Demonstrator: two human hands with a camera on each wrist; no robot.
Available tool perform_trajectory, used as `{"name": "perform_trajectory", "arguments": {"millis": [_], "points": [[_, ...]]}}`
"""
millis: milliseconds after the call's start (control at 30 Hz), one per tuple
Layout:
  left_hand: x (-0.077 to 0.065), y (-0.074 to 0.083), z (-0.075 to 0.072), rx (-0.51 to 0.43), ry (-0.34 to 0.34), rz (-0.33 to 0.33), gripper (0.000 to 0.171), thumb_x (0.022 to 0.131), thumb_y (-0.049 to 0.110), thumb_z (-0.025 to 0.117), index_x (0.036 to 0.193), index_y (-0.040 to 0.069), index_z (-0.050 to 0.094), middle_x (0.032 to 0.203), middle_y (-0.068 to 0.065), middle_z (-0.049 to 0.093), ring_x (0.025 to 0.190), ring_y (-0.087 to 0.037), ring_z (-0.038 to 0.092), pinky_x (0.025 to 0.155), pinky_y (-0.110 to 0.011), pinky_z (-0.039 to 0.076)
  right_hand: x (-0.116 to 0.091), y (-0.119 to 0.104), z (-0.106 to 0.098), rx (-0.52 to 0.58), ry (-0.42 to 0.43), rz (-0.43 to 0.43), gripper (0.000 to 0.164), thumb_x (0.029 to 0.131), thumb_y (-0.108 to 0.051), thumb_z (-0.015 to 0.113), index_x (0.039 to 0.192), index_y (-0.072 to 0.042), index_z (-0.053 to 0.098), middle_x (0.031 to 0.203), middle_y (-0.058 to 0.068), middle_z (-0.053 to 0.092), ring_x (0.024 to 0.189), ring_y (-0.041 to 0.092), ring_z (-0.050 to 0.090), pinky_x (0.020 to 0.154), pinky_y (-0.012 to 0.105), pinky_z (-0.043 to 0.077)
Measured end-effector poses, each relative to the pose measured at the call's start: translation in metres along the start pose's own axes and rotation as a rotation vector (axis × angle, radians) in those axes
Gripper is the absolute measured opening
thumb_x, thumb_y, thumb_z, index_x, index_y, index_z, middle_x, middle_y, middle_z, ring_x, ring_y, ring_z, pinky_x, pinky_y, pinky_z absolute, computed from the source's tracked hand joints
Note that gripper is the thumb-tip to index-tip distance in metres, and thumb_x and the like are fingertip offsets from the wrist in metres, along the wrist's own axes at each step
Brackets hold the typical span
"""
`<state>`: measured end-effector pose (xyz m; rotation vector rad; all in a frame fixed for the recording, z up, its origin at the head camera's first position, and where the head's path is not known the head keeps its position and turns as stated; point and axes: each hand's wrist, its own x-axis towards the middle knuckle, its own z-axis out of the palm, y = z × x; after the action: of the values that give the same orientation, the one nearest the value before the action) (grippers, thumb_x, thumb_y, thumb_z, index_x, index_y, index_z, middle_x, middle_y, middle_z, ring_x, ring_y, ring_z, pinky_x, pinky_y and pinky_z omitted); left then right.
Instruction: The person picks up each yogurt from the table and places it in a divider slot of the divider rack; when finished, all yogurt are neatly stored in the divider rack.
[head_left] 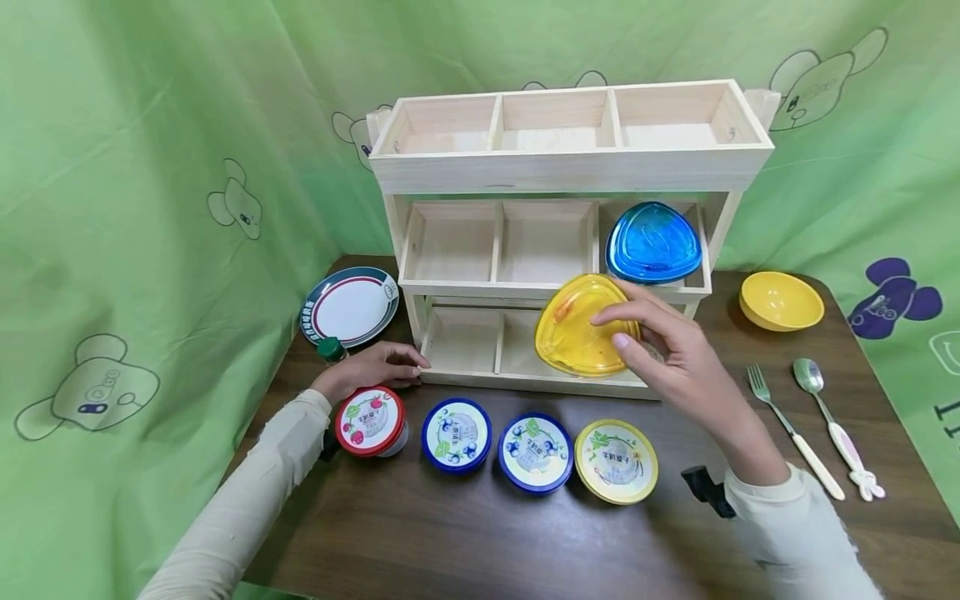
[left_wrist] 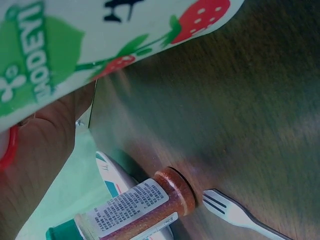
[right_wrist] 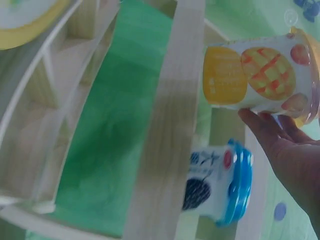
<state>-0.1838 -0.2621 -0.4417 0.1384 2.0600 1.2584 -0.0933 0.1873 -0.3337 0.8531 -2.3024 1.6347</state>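
In the head view, my right hand (head_left: 671, 354) grips a yogurt cup with a clear yellow lid (head_left: 577, 325), raised in front of the shelf's lower tiers. Its side, with mango pictures, shows in the right wrist view above my fingertips (right_wrist: 247, 116). Pale wood forms the three-tier shelf (head_left: 570, 172). A blue-lidded yogurt cup (head_left: 654, 242) stands in the middle tier's right compartment. Low on the left, my left hand (head_left: 375, 367) rests its fingers against the shelf's bottom corner. A red-lidded cup (head_left: 370, 421) is just in front of that hand.
Two blue-lidded cups (head_left: 457, 435) and a yellow-lidded cup (head_left: 617, 461) stand along the table. At left are a plate (head_left: 349, 304) and a green-capped seasoning bottle (left_wrist: 135, 207). A yellow bowl (head_left: 782, 302), fork (head_left: 795, 429) and spoon (head_left: 836, 425) lie right.
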Motion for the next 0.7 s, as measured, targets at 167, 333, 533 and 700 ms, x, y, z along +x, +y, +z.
{"name": "perform_trajectory", "arguments": {"millis": [167,333,533,700], "points": [[0.002,-0.003,0.000,0.010,0.008,0.005,0.026,0.109,0.010,0.067,0.134,0.007,0.073,0.131,-0.015,0.070,0.118,-0.028,0.070,0.106,-0.039,0.058,0.018,-0.006,0.010,-0.016,-0.001,-0.014,0.026,0.102,0.009,0.060,0.123,0.000,0.072,0.163,0.013,0.051,0.153,0.030,0.045,0.106,0.017,0.051],[0.001,-0.003,0.001,0.026,0.019,0.013,0.025,0.108,0.011,0.067,0.133,0.009,0.074,0.129,-0.015,0.071,0.116,-0.030,0.071,0.104,-0.039,0.059,0.030,-0.009,0.018,0.016,0.000,-0.009,0.025,0.103,0.005,0.061,0.125,0.001,0.072,0.164,0.015,0.050,0.149,0.038,0.048,0.102,0.019,0.054],[0.003,-0.005,0.000,0.032,0.007,0.029,0.026,0.109,0.011,0.066,0.133,0.007,0.073,0.129,-0.016,0.070,0.117,-0.029,0.071,0.104,-0.038,0.059,0.044,-0.007,0.023,0.063,0.016,0.004,0.027,0.105,0.002,0.061,0.131,0.000,0.070,0.166,0.012,0.048,0.139,0.031,0.055,0.095,0.019,0.058],[0.002,-0.006,0.000,0.020,0.004,0.034,0.026,0.109,0.010,0.066,0.134,0.006,0.072,0.130,-0.017,0.070,0.118,-0.029,0.071,0.105,-0.038,0.059,0.055,-0.001,0.026,0.084,0.065,0.005,0.028,0.106,-0.001,0.061,0.133,0.001,0.069,0.166,0.008,0.048,0.129,0.027,0.060,0.091,0.019,0.059]]}}
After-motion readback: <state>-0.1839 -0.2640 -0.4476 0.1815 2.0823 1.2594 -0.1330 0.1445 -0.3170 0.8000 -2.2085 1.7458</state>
